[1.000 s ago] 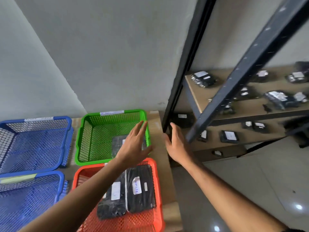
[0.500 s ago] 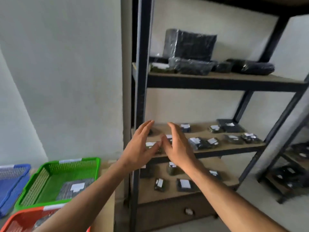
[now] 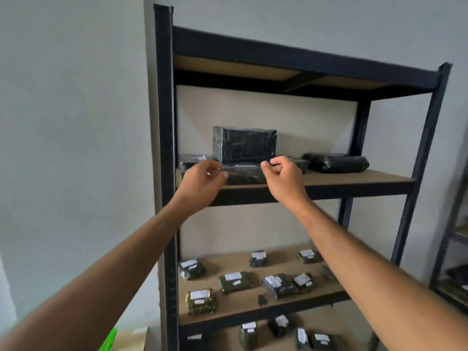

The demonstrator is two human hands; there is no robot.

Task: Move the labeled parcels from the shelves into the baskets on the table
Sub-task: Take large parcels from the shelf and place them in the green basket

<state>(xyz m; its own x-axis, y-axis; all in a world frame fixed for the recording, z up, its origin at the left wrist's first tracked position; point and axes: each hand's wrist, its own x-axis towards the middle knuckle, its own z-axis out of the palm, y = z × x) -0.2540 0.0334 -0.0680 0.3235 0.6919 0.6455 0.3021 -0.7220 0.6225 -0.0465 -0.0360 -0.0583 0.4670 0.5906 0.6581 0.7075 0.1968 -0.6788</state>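
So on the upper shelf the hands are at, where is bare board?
Bare board lies at the front right, before the dark rolled parcel. The left is crowded: left hand and right hand flank the flat parcel below the big block.

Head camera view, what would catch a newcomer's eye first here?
Two hands raised to the black shelf rack: the left hand and right hand pinch the ends of a flat black parcel at the upper shelf's front edge. Behind it stands a big black-wrapped block; small labeled parcels dot the shelf below.
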